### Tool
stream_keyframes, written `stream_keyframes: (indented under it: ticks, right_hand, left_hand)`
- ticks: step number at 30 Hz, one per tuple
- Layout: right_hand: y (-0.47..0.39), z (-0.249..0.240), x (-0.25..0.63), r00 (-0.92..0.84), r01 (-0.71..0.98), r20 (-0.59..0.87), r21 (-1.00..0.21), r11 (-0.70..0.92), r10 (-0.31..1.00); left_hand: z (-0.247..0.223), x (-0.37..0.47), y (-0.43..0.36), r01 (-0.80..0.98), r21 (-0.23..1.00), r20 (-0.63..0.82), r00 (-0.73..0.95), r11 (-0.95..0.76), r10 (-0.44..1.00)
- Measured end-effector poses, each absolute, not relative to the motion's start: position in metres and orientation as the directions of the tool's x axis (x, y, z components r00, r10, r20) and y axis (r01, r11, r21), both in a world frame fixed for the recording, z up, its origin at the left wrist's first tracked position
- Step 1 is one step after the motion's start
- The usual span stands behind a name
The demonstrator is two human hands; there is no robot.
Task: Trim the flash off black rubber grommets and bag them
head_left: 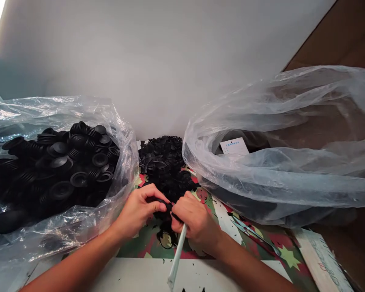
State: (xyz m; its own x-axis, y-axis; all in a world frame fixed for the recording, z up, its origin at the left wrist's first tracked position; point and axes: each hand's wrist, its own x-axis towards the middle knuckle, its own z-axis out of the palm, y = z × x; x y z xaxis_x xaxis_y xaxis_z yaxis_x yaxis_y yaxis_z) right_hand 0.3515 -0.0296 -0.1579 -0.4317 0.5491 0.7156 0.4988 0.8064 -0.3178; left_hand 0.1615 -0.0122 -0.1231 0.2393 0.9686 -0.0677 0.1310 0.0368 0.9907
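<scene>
Between thumb and fingers, my left hand [141,209] pinches a small black rubber piece [168,207], most of it covered by the fingers. Pressed close to its right side is my right hand [196,215], closed in a fist. A thin white rod [178,255] sticks out below that fist toward me; its upper end is hidden in the hand. Directly beyond both hands lies a heap of black rubber scraps and parts [162,162]. A black ring-shaped scrap [166,239] rests on the patterned cloth just under the hands.
On the left, a clear plastic bag [126,142] holds many ribbed black rubber bellows [61,162]. Another open plastic bag [261,182], with a white printed card [234,147] inside, stands right. Scissors [255,235] lie by it. White board [134,275] runs along the near edge.
</scene>
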Motion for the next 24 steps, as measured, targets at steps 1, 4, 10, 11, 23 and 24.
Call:
stream_keyframes:
  ticks: [1,4,10,11,23,24]
  right_hand:
    - [-0.028,-0.159,0.353,-0.396,0.514,0.711,-0.353,0.782,0.582]
    - [-0.025,-0.163,0.360,-0.303,0.571,0.650,-0.461,0.679,0.697]
    - [-0.025,-0.155,0.370,-0.464,0.573,0.307,-0.611,0.546,0.831]
    - [-0.026,-0.152,0.370,-0.474,0.556,0.267,-0.648,0.520,0.839]
    - [-0.038,-0.132,0.347,-0.232,-0.028,-0.045,-0.998,-0.052,0.972]
    - [-0.039,-0.132,0.347,-0.221,-0.052,-0.052,-0.997,-0.065,0.974]
  left_hand:
    - [-0.124,0.159,-0.011,0.082,0.993,-0.100,0.202,0.085,0.974]
    - [-0.123,0.151,-0.007,-0.014,0.993,-0.113,0.145,0.116,0.983]
    - [-0.116,0.151,-0.009,0.067,0.981,-0.193,0.221,0.183,0.956]
    - [-0.115,0.153,-0.011,0.073,0.984,-0.175,0.221,0.163,0.959]
    - [-0.115,0.167,-0.024,0.144,0.989,-0.052,0.161,0.029,0.986]
    - [-0.116,0.166,-0.023,0.123,0.990,-0.085,0.162,0.065,0.983]
